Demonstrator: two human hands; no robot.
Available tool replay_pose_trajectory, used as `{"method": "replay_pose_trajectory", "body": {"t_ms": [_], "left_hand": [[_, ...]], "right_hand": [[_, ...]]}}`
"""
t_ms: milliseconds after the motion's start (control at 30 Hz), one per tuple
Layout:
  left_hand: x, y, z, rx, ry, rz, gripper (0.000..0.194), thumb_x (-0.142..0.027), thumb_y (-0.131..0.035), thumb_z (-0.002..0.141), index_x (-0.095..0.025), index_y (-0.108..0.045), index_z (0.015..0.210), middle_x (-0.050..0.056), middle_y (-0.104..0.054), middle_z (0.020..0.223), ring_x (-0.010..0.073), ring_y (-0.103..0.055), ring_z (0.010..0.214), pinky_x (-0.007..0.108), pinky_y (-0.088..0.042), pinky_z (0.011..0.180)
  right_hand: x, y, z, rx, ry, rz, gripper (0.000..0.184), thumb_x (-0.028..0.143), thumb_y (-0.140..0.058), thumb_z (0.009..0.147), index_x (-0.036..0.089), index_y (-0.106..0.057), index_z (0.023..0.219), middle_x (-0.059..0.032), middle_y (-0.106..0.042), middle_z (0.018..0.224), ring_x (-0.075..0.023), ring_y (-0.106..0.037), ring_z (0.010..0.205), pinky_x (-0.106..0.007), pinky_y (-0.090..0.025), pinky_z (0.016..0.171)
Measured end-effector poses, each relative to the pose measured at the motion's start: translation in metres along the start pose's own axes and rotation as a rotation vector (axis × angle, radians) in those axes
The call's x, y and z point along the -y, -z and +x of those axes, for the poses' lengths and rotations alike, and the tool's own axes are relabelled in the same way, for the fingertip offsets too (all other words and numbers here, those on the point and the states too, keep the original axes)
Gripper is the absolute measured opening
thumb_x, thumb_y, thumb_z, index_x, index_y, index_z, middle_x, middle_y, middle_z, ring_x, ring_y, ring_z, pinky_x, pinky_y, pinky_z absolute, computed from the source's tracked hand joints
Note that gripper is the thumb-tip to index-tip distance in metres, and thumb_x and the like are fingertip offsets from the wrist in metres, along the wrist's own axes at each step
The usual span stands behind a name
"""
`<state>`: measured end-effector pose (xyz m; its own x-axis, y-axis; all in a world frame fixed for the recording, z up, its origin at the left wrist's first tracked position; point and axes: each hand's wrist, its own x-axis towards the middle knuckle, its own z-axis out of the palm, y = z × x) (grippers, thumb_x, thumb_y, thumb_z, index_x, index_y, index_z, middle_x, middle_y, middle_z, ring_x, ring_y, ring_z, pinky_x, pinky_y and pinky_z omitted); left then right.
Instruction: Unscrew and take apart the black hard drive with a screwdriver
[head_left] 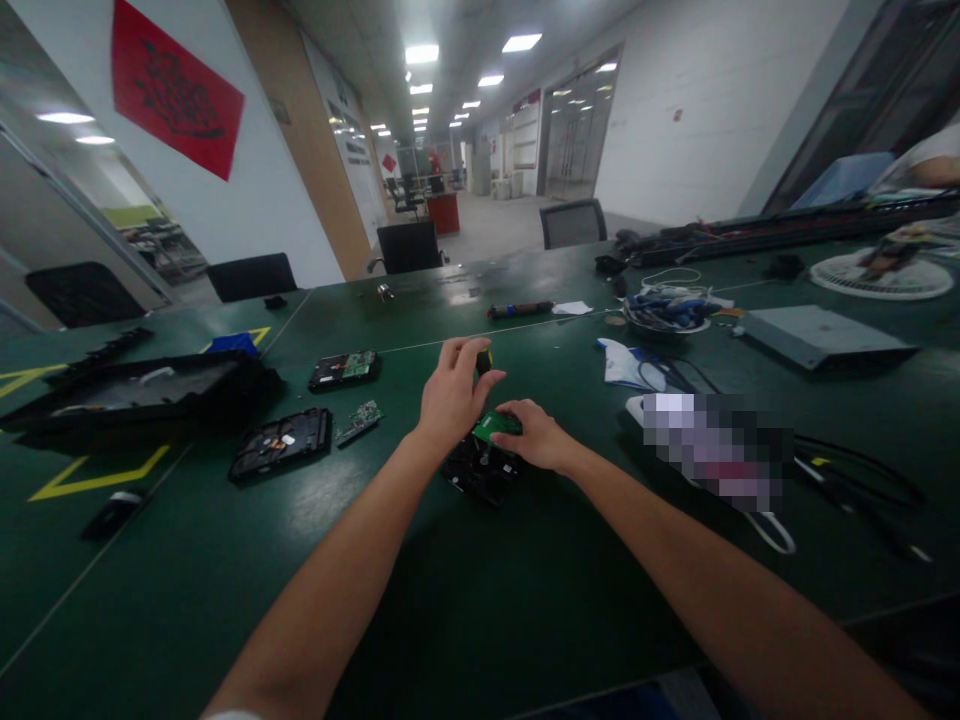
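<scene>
A: Main part?
B: Green circuit board, thin and flat, just above or on a black hard drive. Both mid-surface, between the hands.

A: Orientation?
B: Drive askew, one corner towards the near edge. Board slanted over the far part; can't tell long axis, right end covered.

A: Fingers?
B: Right hand partly closed, thumb and forefinger holding the board's right end. Left hand curled, thumb and fingertips nearly together around a small black-and-yellow handle; can't tell the axis, mostly hidden.

A: Further out?
B: To the left: small loose board, bumpy with parts; two more boxy drives; black plastic tray. To the right: bundled cables in a white bowl, grey metal box, smooth and slab-like.
</scene>
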<state>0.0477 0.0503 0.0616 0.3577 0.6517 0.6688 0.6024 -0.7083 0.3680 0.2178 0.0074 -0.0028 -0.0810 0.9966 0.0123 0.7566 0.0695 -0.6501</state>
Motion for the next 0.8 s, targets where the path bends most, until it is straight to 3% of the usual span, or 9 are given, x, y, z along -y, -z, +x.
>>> {"method": "replay_pose_trajectory", "body": {"t_ms": [133, 300, 433, 533, 700, 800], "left_hand": [[0.0007, 0.0032, 0.0006, -0.05, -0.035, 0.04, 0.031, -0.022, -0.061, 0.1, -0.025, -0.065, 0.13, 0.01, -0.064, 0.127, 0.0222, -0.068, 0.11, 0.038, -0.059, 0.096], [0.0028, 0.0016, 0.0019, 0.002, -0.065, 0.034, 0.042, -0.015, -0.058, 0.101, -0.023, -0.056, 0.142, 0.014, -0.065, 0.143, 0.0267, -0.063, 0.133, 0.045, -0.051, 0.113], [0.0018, -0.0009, 0.0009, 0.033, 0.051, 0.006, 0.05, -0.029, -0.07, 0.097, -0.021, -0.05, 0.142, 0.017, -0.067, 0.141, 0.032, -0.07, 0.123, 0.049, -0.057, 0.101], [-0.0009, 0.0006, 0.0014, 0.032, 0.095, -0.035, 0.046, -0.031, -0.073, 0.096, -0.022, -0.051, 0.135, 0.016, -0.07, 0.133, 0.0315, -0.072, 0.115, 0.048, -0.059, 0.095], [-0.0049, 0.006, 0.0044, 0.004, -0.012, -0.034, 0.029, -0.02, -0.067, 0.097, -0.022, -0.062, 0.126, 0.011, -0.07, 0.125, 0.0256, -0.069, 0.114, 0.042, -0.058, 0.098], [-0.0044, 0.0072, 0.0049, -0.033, -0.058, 0.03, 0.03, -0.016, -0.064, 0.098, -0.023, -0.068, 0.127, 0.009, -0.069, 0.123, 0.0234, -0.067, 0.115, 0.038, -0.057, 0.099]], "right_hand": [[0.0032, 0.0013, -0.0011, 0.005, -0.024, -0.006, 0.049, 0.041, -0.076, 0.089, 0.025, -0.064, 0.134, -0.0116, -0.063, 0.133, -0.029, -0.061, 0.122, -0.044, -0.047, 0.103], [0.006, 0.0033, -0.0029, 0.018, -0.023, -0.015, 0.049, 0.041, -0.075, 0.091, 0.023, -0.063, 0.135, -0.013, -0.062, 0.136, -0.0315, -0.06, 0.127, -0.047, -0.045, 0.106], [0.0053, 0.0044, -0.0028, 0.025, -0.011, -0.014, 0.051, 0.041, -0.074, 0.091, 0.022, -0.062, 0.137, -0.0141, -0.061, 0.137, -0.0305, -0.06, 0.125, -0.045, -0.046, 0.105], [0.005, 0.0045, -0.0024, 0.032, -0.009, -0.015, 0.051, 0.041, -0.074, 0.091, 0.021, -0.062, 0.137, -0.0138, -0.061, 0.137, -0.0297, -0.06, 0.125, -0.044, -0.046, 0.104], [0.005, 0.0026, -0.0015, 0.02, -0.028, -0.006, 0.05, 0.039, -0.075, 0.09, 0.021, -0.063, 0.135, -0.0128, -0.062, 0.134, -0.0285, -0.061, 0.122, -0.044, -0.047, 0.104], [0.0044, 0.0015, -0.0013, 0.01, -0.023, -0.001, 0.049, 0.038, -0.075, 0.09, 0.022, -0.064, 0.134, -0.0125, -0.062, 0.133, -0.028, -0.061, 0.122, -0.044, -0.047, 0.105]]}}
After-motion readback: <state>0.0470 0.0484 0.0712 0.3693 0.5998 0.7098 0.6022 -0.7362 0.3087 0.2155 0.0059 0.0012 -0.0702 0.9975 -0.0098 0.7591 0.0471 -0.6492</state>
